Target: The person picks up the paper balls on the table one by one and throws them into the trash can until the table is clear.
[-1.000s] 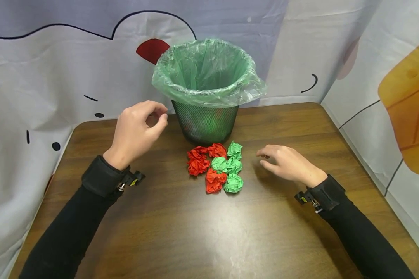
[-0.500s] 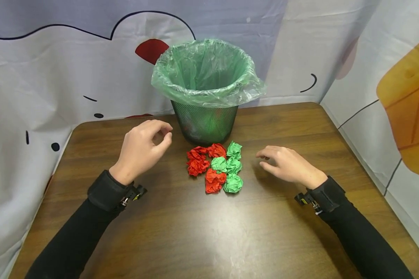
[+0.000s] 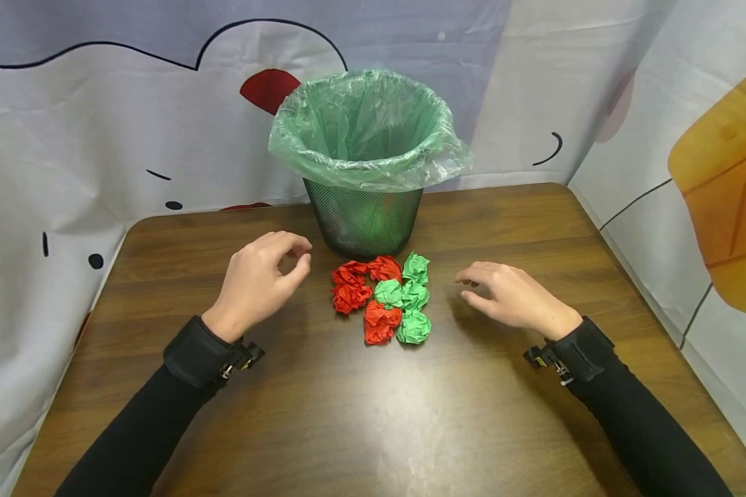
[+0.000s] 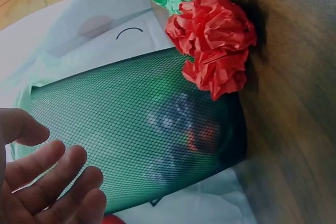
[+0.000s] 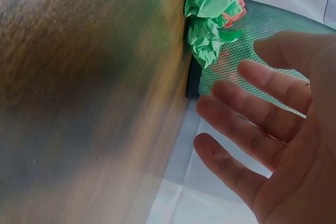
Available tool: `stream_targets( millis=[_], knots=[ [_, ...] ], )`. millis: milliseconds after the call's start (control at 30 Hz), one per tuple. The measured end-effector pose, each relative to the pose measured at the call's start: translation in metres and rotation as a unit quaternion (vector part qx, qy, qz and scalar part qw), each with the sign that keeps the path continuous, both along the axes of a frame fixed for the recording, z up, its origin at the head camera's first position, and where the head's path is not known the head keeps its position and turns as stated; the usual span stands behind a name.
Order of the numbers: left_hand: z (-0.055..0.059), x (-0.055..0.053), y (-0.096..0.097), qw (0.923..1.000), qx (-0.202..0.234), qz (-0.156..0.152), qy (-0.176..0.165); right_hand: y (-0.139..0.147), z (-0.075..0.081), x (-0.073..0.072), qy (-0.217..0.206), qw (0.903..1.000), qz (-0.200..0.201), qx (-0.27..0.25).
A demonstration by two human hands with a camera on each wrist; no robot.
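Observation:
My left hand (image 3: 257, 279) hovers above the table, left of the crumpled paper balls, holding nothing. Its fingers bend loosely, thumb apart from them in the left wrist view. To the right of the balls is my right hand (image 3: 511, 295), bare too, its fingers spread and slightly bent in the right wrist view. Between the hands lie several red paper balls (image 3: 382, 322) and several green paper balls (image 3: 414, 326), packed closely together. Just behind them stands a mesh wastebasket (image 3: 367, 221), lined with a green plastic bag (image 3: 373, 169) folded over its rim.
The wooden table (image 3: 323, 414) has a printed cloth (image 3: 56, 172) hanging behind and beside it. Through the mesh in the left wrist view, dark and reddish shapes (image 4: 202, 137) show inside the wastebasket, too blurred to identify.
My left hand has come down and slightly right, from beside the wastebasket toward the red paper balls. The right hand and the balls have stayed practically in place.

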State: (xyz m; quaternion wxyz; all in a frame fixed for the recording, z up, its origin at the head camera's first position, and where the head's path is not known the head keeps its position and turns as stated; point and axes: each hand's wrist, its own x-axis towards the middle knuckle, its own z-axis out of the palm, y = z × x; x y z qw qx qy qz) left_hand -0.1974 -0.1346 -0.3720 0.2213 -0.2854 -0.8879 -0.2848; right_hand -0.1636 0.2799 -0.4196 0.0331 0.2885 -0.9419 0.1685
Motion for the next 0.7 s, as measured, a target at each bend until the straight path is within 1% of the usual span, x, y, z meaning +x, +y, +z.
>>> stream_targets(
  millis=[267,500,700],
  knots=[
    [-0.011,0.0,0.0,1.0,-0.003,-0.002,-0.007,-0.008,0.001,0.003,-0.001,0.9999,0.013,-0.003],
    [-0.017,0.0,0.002,0.9998,-0.006,-0.003,-0.018,-0.019,0.002,0.007,-0.014,0.9997,0.02,-0.008],
    [-0.021,0.001,0.002,0.9997,-0.008,-0.008,-0.023,-0.03,0.0,0.009,-0.022,0.9987,0.045,-0.007]
  ],
)
